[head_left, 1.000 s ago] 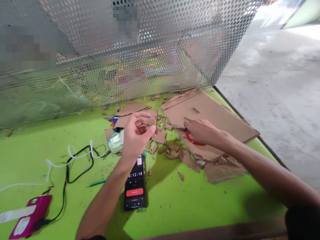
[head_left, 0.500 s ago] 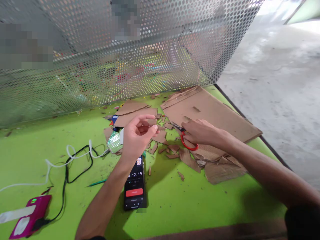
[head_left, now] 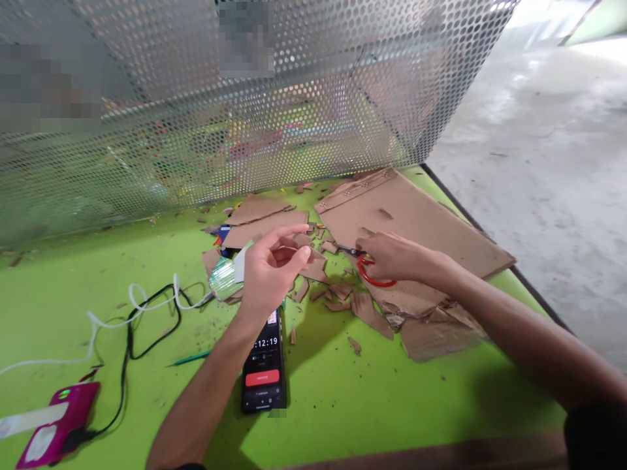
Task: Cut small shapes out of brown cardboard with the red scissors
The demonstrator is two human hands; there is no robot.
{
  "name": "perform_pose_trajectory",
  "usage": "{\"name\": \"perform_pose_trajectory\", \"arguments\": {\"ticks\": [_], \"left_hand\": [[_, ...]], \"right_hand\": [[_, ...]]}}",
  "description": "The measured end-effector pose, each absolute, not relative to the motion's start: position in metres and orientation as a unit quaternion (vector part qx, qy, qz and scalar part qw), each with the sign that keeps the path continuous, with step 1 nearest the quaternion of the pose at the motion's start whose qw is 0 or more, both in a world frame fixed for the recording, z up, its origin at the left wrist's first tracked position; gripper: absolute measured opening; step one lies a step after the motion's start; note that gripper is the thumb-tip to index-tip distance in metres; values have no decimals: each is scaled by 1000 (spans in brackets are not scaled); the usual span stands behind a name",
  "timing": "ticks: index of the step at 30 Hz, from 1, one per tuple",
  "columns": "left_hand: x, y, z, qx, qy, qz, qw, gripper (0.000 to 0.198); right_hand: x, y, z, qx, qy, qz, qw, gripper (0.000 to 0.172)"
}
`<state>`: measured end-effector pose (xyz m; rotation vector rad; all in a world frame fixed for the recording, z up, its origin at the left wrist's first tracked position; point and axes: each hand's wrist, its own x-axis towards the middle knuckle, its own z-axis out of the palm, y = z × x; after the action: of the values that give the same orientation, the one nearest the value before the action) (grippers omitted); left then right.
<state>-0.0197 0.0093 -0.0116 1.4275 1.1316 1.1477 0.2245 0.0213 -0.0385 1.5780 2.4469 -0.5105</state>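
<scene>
My right hand (head_left: 389,253) is closed around the red-handled scissors (head_left: 377,279), one red loop hanging below the fingers. Their dark blades point left, over the scattered scraps. To the left, my left hand (head_left: 274,264) has its thumb against curled fingers and the index finger stretched out. A small cardboard piece (head_left: 316,254) shows at the thumb tip, apparently pinched there; the fingers partly hide it. Scissor tips and this piece are a short gap apart. Beneath both hands lie torn cardboard scraps (head_left: 337,290). A large cardboard sheet (head_left: 426,228) lies under and beyond my right hand.
A phone with a timer (head_left: 263,365) lies below my left wrist. White and black cables (head_left: 131,339) run left to a magenta device (head_left: 59,424). A green pencil (head_left: 191,358) lies near my left forearm. A perforated metal panel (head_left: 294,111) rises behind the green table (head_left: 343,405).
The scissors have turned slightly and shifted a little right with my right hand. My left hand has barely moved; the small piece at its thumb shows more clearly.
</scene>
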Motion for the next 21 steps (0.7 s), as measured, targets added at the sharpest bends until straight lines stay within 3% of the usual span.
{"name": "perform_pose_trajectory", "arguments": {"ticks": [13,16,18,21], "left_hand": [[-18,8,-14,555,455,482,502,27],[-18,8,-14,544,447,488,516,28],[-17,8,-13,535,444,493,523,30],[-17,7,-12,523,446,498,528,31]], "right_hand": [[207,7,-25,572,809,-107,89,31],[191,-6,-27,485,854,-161,95,27],[181,-14,-34,380,896,-213,87,13],[172,-23,-45,349,911,-205,77,14]]}}
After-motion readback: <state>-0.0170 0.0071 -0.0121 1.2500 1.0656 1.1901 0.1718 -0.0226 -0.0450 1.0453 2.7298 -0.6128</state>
